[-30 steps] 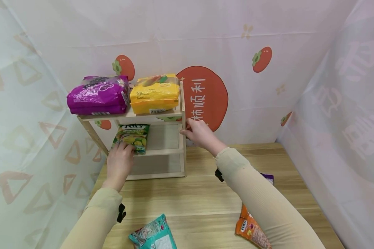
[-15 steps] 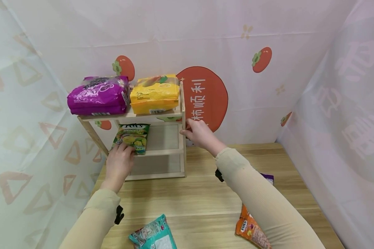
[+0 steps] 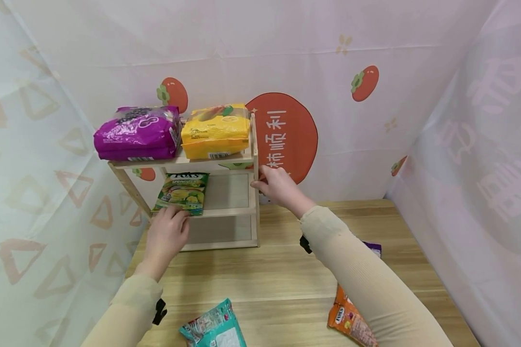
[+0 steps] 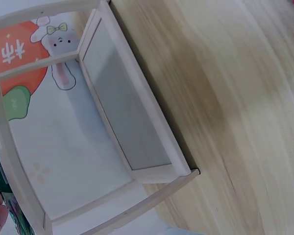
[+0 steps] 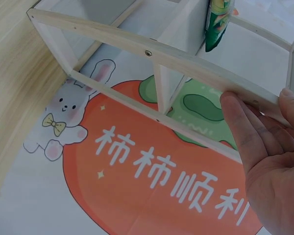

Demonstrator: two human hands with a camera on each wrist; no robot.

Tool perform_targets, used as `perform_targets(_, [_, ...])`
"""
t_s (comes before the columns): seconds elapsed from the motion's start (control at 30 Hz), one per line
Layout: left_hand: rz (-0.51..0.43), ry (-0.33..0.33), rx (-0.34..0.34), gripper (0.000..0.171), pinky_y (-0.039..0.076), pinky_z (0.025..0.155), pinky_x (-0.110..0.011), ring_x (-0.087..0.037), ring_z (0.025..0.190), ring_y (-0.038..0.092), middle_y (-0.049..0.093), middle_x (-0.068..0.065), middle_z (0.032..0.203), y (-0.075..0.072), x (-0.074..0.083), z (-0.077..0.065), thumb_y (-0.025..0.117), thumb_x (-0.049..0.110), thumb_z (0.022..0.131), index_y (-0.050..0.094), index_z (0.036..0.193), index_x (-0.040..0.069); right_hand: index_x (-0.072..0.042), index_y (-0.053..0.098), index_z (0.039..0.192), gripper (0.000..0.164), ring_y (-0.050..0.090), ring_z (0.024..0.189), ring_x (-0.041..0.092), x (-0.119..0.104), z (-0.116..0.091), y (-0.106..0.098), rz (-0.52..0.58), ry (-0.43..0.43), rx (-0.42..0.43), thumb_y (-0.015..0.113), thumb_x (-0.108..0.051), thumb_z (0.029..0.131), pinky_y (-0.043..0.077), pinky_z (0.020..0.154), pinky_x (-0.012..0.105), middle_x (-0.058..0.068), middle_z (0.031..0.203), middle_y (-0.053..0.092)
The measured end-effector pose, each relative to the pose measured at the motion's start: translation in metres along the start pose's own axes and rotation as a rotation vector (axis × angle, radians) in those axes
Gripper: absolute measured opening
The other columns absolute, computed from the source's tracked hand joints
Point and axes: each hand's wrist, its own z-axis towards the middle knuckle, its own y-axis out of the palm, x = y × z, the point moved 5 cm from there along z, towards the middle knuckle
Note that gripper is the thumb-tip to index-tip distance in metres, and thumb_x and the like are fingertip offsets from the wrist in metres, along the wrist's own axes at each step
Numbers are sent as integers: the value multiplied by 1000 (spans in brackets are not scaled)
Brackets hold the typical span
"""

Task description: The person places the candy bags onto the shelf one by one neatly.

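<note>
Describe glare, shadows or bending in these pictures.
Head view: bright glints on the purple pack and yellow pack; left wrist view: dark shadow on the tabletop along the wooden shelf, with some rails bowed; right wrist view: no strong glare on the right hand.

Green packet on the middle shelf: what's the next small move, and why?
I'd likely ease the left hand back: the green packet already lies on the middle shelf, that hand at its front edge, and the right hand holds the wooden rack.
</note>
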Motion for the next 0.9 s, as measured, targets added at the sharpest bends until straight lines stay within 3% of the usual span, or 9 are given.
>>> perform_targets(0.23, [-30,65,-38,11,55,72,-49,-36,82,62,66,-15,92,4,8,-15,76,-2,83,74,93,0,-8,55,91,23,51,56,16,1,0,0,-3,-3,3,68,-25,101,40,53,27,4,70,58])
perform_targets(0.37, [-40,42,-129,11,56,73,-48,-34,84,63,67,-13,93,11,10,-25,77,0,83,73,94,1,-7,55,91,23,51,56,17,0,0,1,-2,-2,-2,67,-25,101,40,53,27,4,71,58])
perform_targets(0.47, [-66,-21,-273,11,57,73,-47,-31,85,65,67,-10,95,21,10,-34,76,4,86,73,96,3,-7,55,91,23,51,56,17,0,0,0,-5,0,-2,67,-25,101,40,53,27,5,71,59])
perform_targets(0.7, [-198,-214,-712,13,58,77,-44,-22,87,68,69,-4,99,47,11,-68,71,14,94,75,104,7,-7,56,92,23,51,57,17,0,0,1,1,-3,-7,67,-25,101,40,53,27,5,72,59])
perform_targets(0.8, [-238,-248,-828,10,56,73,-41,-15,80,63,69,0,91,52,14,-81,72,16,93,75,99,9,-7,56,93,22,52,57,17,1,1,0,-1,-5,-4,67,-25,101,41,53,27,5,73,60])
perform_targets(0.9, [-288,-238,-895,7,52,69,-38,-13,74,58,66,2,84,54,19,-93,74,16,91,73,93,9,-7,56,93,22,53,58,17,1,1,0,-5,-6,-1,68,-25,100,41,54,27,5,73,61])
